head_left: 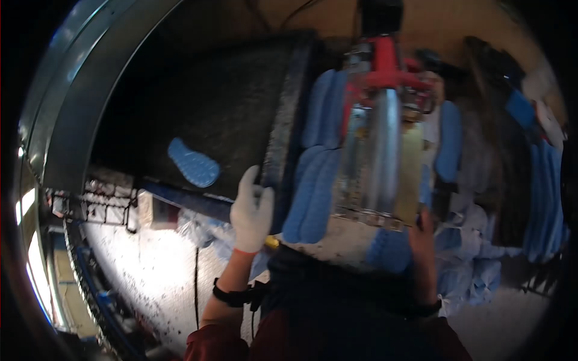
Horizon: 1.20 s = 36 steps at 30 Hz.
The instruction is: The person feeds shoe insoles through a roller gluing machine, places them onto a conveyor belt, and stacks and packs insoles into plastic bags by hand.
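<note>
My left hand (251, 212), in a white glove, is at the near corner of a dark, flat-topped surface (241, 108). Its thumb and fingers are apart, and I see nothing in them. A single blue insole (194, 163) lies on that dark surface, left of the glove. My right hand (422, 237), bare, is at the near right corner of a roller machine (385, 156) with a red frame and metal rollers. Blur and shadow hide how its fingers are set. Just left of that hand is another blue piece (388, 249).
Blue insoles (313, 192) stand in rows between the dark surface and the machine. More blue insoles (545, 201) are stacked at the far right. Clear plastic bags (466, 259) with blue contents are at lower right. A black wire rack (108, 207) is at left.
</note>
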Motion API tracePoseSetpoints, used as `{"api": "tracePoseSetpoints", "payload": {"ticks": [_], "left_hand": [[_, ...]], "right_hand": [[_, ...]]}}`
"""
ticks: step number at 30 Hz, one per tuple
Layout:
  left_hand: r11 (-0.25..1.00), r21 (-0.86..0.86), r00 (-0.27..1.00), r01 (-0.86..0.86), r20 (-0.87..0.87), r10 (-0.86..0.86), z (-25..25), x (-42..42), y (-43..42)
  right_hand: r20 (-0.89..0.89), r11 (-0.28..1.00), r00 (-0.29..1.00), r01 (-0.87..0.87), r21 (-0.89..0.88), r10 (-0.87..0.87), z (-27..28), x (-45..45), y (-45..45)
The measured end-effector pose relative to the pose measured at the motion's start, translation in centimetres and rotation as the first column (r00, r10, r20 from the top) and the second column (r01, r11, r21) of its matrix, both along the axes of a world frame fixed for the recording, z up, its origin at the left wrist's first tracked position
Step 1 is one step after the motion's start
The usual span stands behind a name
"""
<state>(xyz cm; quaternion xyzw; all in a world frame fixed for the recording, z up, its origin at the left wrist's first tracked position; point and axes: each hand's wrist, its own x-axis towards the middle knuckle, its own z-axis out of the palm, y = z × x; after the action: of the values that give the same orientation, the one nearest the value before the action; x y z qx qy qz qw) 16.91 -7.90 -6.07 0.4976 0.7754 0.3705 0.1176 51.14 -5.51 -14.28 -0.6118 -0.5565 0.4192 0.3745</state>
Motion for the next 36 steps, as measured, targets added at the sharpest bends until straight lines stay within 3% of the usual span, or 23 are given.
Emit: {"api": "tracePoseSetpoints", "payload": {"ticks": [2, 5, 7, 9, 12, 13, 15, 17, 19, 20, 23, 26, 28, 29, 30, 31, 32, 34, 36], "left_hand": [[1.0, 0.016, 1.0, 0.013, 0.024, -0.014, -0.1, 0.0, 0.0], [0.997, 0.057, 0.993, 0.051, 0.108, -0.057, -0.8, -0.7, -0.4], [0.992, 0.122, 0.937, 0.024, 0.344, -0.065, 0.5, 0.0, -0.9], [0.969, 0.221, 0.942, 0.106, 0.291, -0.169, 2.0, 1.0, -2.4], [0.93, 0.318, 0.94, 0.186, 0.218, -0.263, 3.8, 1.9, -4.5], [0.906, 0.348, 0.907, 0.239, 0.253, -0.336, 4.5, 2.2, -4.9], [0.87, 0.396, 0.865, 0.294, 0.276, -0.418, 6.0, 3.0, -5.1], [0.697, 0.606, 0.681, 0.383, 0.325, -0.656, 7.7, 4.4, -3.7], [0.635, 0.67, 0.448, 0.383, 0.467, -0.763, 8.8, 5.6, -1.4], [0.621, 0.682, 0.321, 0.386, 0.532, -0.784, 9.1, 5.9, 0.2], [0.678, 0.634, 0.281, 0.373, 0.619, -0.733, 10.7, 7.8, 4.4], [0.645, 0.662, 0.297, 0.382, 0.573, -0.764, 10.2, 9.4, 6.5], [0.655, 0.646, 0.318, 0.391, 0.573, -0.755, 8.5, 8.8, 9.2], [0.616, 0.63, 0.395, 0.474, 0.473, -0.788, 7.6, 8.4, 9.5], [0.582, 0.597, 0.46, 0.552, 0.364, -0.81, 6.8, 8.1, 9.6], [0.578, 0.589, 0.499, 0.565, 0.314, -0.808, 5.8, 7.7, 9.7], [0.576, 0.58, 0.536, 0.576, 0.263, -0.802, 4.9, 7.4, 9.8], [0.593, 0.615, 0.571, 0.519, 0.267, -0.776, 2.6, 7.1, 9.8], [0.603, 0.637, 0.555, 0.479, 0.313, -0.771, 1.5, 6.8, 9.1]], "right_hand": [[-0.215, 0.999, 0.976, 0.036, 0.036, -0.028, 0.0, 0.0, 0.4], [-0.149, 1.0, 0.989, -0.003, 0.01, 0.004, 1.5, 0.4, 0.2], [-0.188, 0.999, 0.981, 0.044, 0.007, -0.042, 2.5, 0.1, -0.1], [-0.223, 0.996, 0.971, 0.089, -0.003, -0.088, 3.7, 0.2, -0.3], [-0.081, 0.932, 0.983, 0.183, 0.312, -0.166, 5.6, 0.2, -0.6], [-0.073, 0.926, 0.982, 0.188, 0.328, -0.173, 6.8, 0.3, -0.4], [0.363, 0.803, 0.889, 0.008, 0.596, -0.278, 9.8, 0.4, 0.3], [0.409, 0.78, 0.855, -0.008, 0.625, -0.319, 11.5, 0.0, 1.7], [0.559, 0.694, 0.767, -0.216, 0.687, -0.315, 12.5, -0.4, 2.9], [0.559, 0.69, 0.763, -0.214, 0.691, -0.324, 13.1, -0.9, 3.1], [0.619, 0.683, 0.754, -0.334, 0.649, -0.219, 15.0, -2.4, 3.0], [0.494, 0.677, 0.868, -0.329, 0.658, -0.058, 16.4, -2.8, 1.4], [0.229, 0.724, 0.967, -0.238, 0.647, 0.114, 19.5, -2.8, -2.1], [0.218, 0.654, 0.959, -0.284, 0.701, 0.183, 20.7, -2.6, -4.3], [0.132, 0.701, 0.926, -0.356, 0.618, 0.354, 20.9, -2.0, -7.4], [0.135, 0.69, 0.916, -0.377, 0.618, 0.378, 23.0, -2.6, -7.6], [0.06, 0.501, 0.767, -0.474, 0.724, 0.639, 25.3, -4.0, -7.9], [0.024, 0.079, 0.235, -0.418, 0.905, 0.972, 28.2, -7.1, -8.2], [-0.022, 0.089, 0.161, -0.42, 0.903, 0.987, 28.3, -8.6, -8.6]]}}
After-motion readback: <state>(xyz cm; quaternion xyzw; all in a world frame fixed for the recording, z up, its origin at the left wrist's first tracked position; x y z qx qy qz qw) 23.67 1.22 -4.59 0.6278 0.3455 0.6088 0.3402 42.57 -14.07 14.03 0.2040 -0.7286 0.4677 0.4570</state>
